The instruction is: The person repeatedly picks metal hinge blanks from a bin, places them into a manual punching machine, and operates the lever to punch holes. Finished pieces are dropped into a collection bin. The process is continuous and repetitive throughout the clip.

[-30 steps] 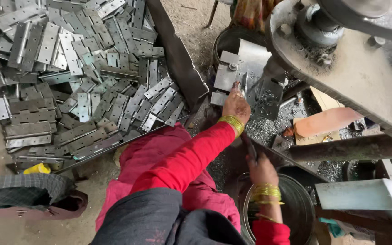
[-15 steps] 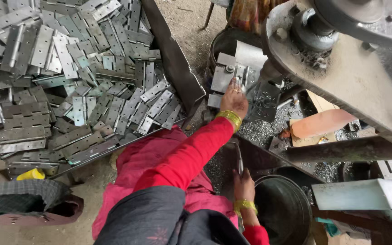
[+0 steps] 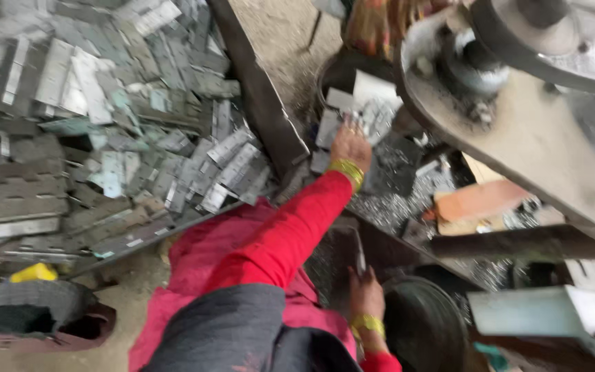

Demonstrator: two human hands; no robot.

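Your left hand is stretched forward on a red sleeve, gold bangles at the wrist. Its fingers rest on a grey metal plate that sits with a few similar plates under the edge of the big press machine. The frame is blurred, so you can't tell whether the fingers are pinching the plate or just lying on it.

Your right hand is low, near your lap, also bangled. Its fingers are closed narrow around a thin metal rod that points up and away from you. The hand sits just beside a dark round bucket at the lower right.

Between the two hands, metal shavings cover the machine bed. An orange-pink block lies on the shavings, right of your left hand and well clear of it. A dark steel bar runs across below the block.

Left of you, a large heap of flat hinge blanks fills a tray whose dark slanted wall separates it from the work spot. A small yellow object lies at the heap's near edge, beside a dark bag on the floor.

A pale blue-green box sits at the lower right, beyond the bucket.
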